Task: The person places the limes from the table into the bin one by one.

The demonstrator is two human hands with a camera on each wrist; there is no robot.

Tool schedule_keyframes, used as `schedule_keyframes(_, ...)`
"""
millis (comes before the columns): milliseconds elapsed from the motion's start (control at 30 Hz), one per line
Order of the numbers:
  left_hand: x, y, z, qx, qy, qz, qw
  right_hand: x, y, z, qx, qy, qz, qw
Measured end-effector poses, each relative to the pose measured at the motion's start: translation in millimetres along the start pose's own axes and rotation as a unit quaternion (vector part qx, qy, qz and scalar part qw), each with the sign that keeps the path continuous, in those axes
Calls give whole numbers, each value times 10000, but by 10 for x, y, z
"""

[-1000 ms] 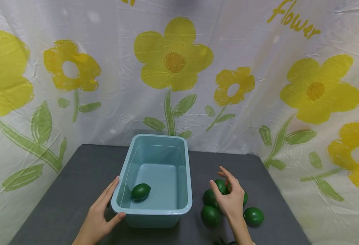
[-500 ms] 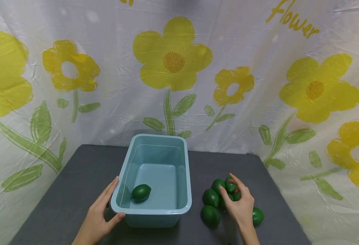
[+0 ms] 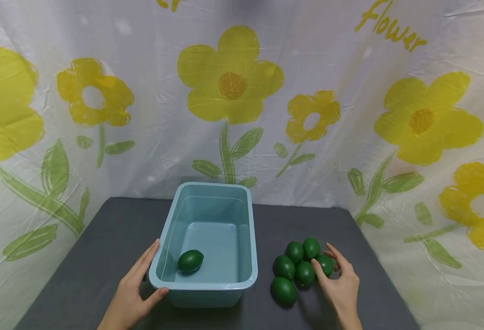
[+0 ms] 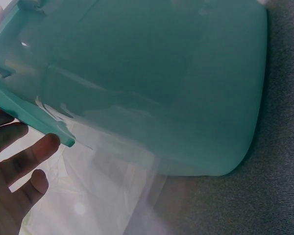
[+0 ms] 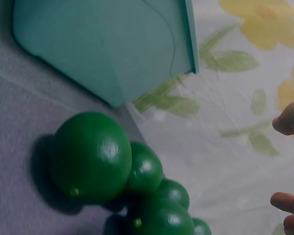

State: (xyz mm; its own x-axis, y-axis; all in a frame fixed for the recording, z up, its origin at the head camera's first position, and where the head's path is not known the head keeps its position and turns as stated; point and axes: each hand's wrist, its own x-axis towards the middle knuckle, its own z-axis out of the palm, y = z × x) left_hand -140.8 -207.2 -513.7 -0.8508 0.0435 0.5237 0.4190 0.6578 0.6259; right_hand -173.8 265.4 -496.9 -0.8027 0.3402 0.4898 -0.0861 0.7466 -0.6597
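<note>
Several dark green limes (image 3: 284, 292) lie in a cluster on the dark tabletop, to the right of a light blue plastic bin (image 3: 245, 286). One lime (image 3: 190, 261) rests inside the bin, near its front left corner. My left hand (image 3: 131, 293) touches the bin's left rim with extended fingers, its thumb at the near rim. Over the cluster's right side is my right hand (image 3: 341, 284), thumb and fingers spread on either side of the rightmost visible lime (image 3: 325, 265). The right wrist view shows its fingertips (image 5: 285, 201) well apart, with no lime visible between them.
A dark grey cloth (image 3: 114, 238) covers the table. White curtains (image 3: 155, 151) printed with yellow flowers hang along the back and both sides. The bin stands left of the table's middle, its far end close to the back curtain.
My right hand has moved right and toward me across the lime cluster, uncovering limes on its left. A lime seen at the far right earlier is now hidden behind that hand. The left hand stays put.
</note>
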Motion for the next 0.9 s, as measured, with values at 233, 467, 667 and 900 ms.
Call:
schedule_keyframes(233,-10,-12,8,-28,75,141,9999,-16,110,-67,-191,26,181,9997)
schedule_keyframes(467,-2,-18,4,8,22,50,10000,-39,224,-126,-392,24,277,9988)
schedule_keyframes(667,3,-14,-1,-8,6,24,10000,-54,315,-173,-517,-111,540,9971)
schedule_keyframes(900,-4,-5,-4,2,-19,-27,10000,-77,443,-216,-688,-173,716,9949)
